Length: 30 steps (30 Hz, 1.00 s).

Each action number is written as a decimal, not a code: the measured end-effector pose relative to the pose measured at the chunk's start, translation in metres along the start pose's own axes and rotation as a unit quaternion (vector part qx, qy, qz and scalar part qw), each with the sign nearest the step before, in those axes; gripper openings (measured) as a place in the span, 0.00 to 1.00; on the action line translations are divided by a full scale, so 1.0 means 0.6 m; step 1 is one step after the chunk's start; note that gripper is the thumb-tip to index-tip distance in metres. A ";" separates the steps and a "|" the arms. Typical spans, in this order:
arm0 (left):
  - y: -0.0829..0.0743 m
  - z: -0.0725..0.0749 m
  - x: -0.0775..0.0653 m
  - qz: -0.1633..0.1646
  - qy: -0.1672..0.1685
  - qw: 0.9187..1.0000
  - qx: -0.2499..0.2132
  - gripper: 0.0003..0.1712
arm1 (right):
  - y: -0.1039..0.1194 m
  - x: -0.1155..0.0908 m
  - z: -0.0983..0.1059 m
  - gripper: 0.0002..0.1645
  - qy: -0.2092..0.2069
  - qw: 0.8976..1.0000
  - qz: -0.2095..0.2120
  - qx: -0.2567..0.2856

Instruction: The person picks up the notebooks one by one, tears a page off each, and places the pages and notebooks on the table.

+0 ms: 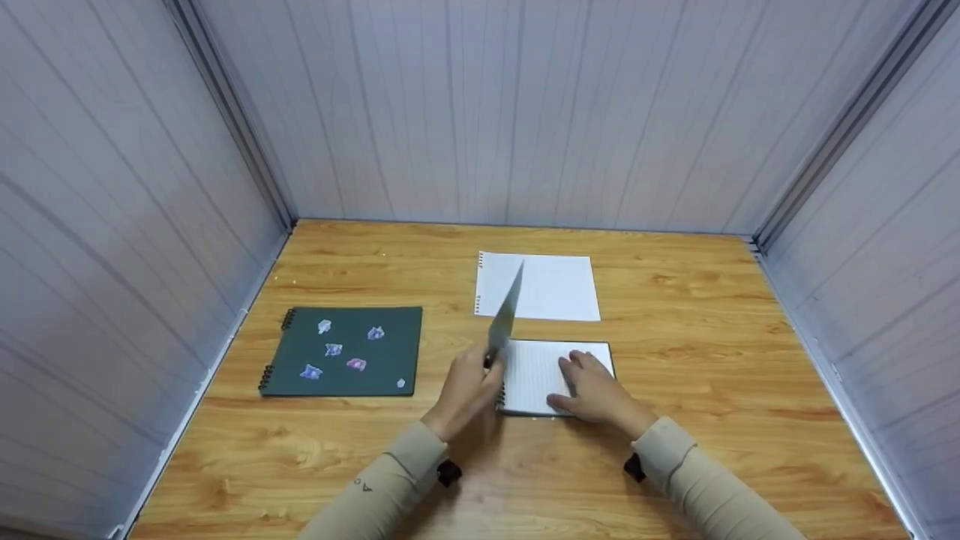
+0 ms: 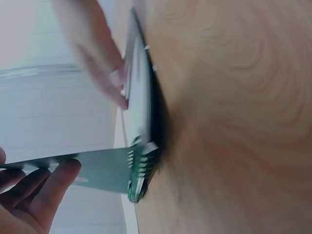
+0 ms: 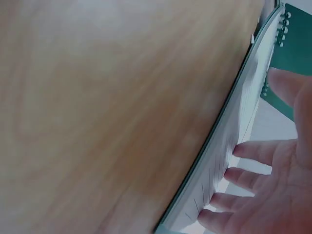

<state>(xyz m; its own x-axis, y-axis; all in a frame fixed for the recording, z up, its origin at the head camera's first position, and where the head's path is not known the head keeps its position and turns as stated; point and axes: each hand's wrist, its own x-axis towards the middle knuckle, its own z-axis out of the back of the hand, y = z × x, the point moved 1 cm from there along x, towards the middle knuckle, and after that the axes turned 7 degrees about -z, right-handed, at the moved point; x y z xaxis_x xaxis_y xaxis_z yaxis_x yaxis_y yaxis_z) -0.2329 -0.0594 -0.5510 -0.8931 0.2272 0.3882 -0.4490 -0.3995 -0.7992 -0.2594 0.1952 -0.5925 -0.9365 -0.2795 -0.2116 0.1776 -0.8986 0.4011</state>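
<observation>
A spiral notebook lies open in front of me, its lined page (image 1: 529, 379) facing up. My left hand (image 1: 466, 386) pinches the green cover (image 2: 105, 170) between thumb and fingers. That cover stands nearly upright from the spiral binding (image 2: 139, 170) on the notebook's left side. My right hand (image 1: 596, 391) rests on the right part of the page, fingers spread and lightly bent. In the right wrist view its fingertips (image 3: 207, 219) touch the paper.
A dark green spiral notebook (image 1: 341, 375) with several small stickers lies closed on the left. Behind the open notebook is a loose white sheet (image 1: 559, 289) with a row of torn holes. Pale panel walls (image 1: 480, 112) enclose the wooden table (image 1: 712, 337) on three sides.
</observation>
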 end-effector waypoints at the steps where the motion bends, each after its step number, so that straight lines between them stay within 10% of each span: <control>1: 0.000 0.007 0.000 0.006 -0.008 1.000 -0.009 0.21 | -0.002 0.000 0.000 0.49 0.001 1.000 -0.006 -0.004; 13: 0.008 0.101 0.018 0.044 -0.122 0.991 -0.014 0.12 | -0.043 -0.009 0.020 0.52 -0.009 1.000 -0.027 0.011; 23: 0.044 0.122 0.005 0.186 0.005 0.970 0.154 0.35 | -0.078 -0.014 0.041 0.53 -0.006 1.000 -0.010 0.013; 30: 0.063 0.102 -0.014 0.186 0.083 0.939 0.277 0.28 | -0.097 -0.015 0.052 0.53 -0.005 1.000 0.003 0.015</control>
<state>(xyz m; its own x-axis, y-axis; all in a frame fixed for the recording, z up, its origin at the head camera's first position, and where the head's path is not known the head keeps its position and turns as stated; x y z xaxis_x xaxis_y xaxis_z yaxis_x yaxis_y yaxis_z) -0.2437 -0.1310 -0.5562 -0.9952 0.0969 0.0159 -0.0924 -0.8688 -0.4865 -0.2707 0.2606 -0.5861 -0.9387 -0.2804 -0.2003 0.1735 -0.8868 0.4284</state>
